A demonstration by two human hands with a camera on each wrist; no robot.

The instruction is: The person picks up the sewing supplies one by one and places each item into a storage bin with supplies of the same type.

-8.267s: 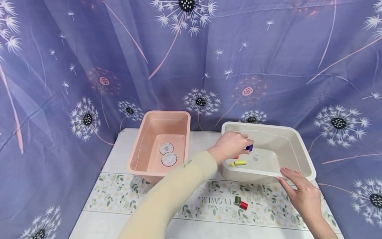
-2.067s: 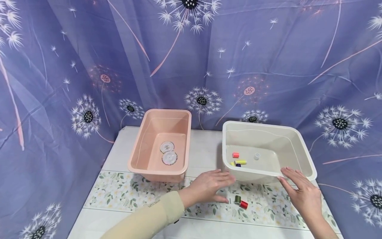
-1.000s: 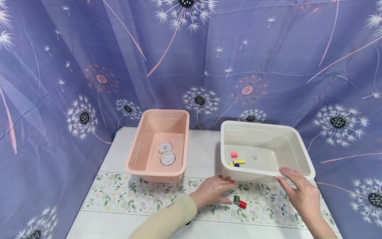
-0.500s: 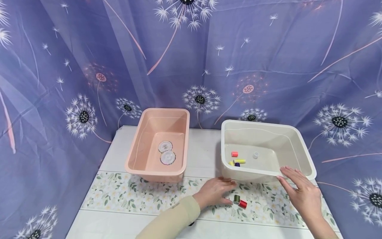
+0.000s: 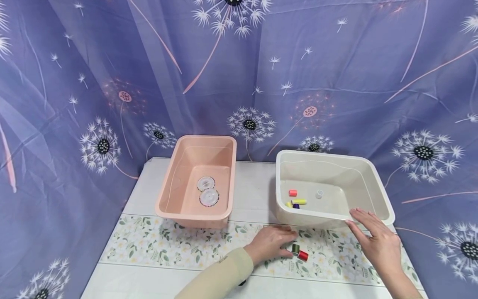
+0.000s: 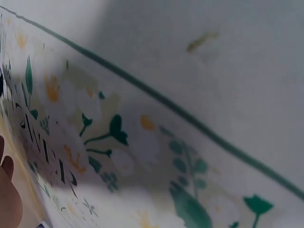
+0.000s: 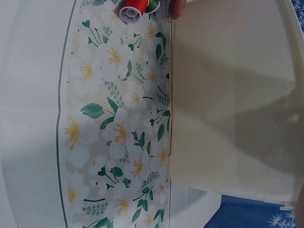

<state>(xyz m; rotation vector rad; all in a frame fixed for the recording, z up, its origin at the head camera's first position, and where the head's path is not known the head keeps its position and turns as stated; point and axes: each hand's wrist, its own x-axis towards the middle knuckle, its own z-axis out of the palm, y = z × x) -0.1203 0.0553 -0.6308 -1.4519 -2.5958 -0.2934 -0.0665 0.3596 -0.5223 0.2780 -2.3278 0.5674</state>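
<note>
On the flowered strip of the table, a dark green thread spool (image 5: 296, 248) touches a red thread spool (image 5: 303, 255). My left hand (image 5: 270, 242) reaches to the green one from the left, thumb and fingers spread either side of its near end, not closed round it. The right wrist view also catches the red spool (image 7: 133, 10), partly cut off. My right hand (image 5: 377, 241) rests with loose, extended fingers on the front rim of the cream tub (image 5: 332, 218). In that tub lie a purple spool (image 5: 296, 206), a coral spool (image 5: 293, 192), yellow spools (image 5: 299, 202) and a small white piece (image 5: 319, 193).
A pink tub (image 5: 194, 216) stands left of the cream one, holding two round pin wheels (image 5: 209, 197). A purple dandelion curtain (image 5: 201, 83) hangs behind and at both sides. Some dark object (image 5: 242, 283) peeks out beneath my left sleeve.
Earlier my left hand held the purple spool over the cream tub; that spool now lies inside. The hand has come down to the table and edged right to the green spool. My right hand stays put.
</note>
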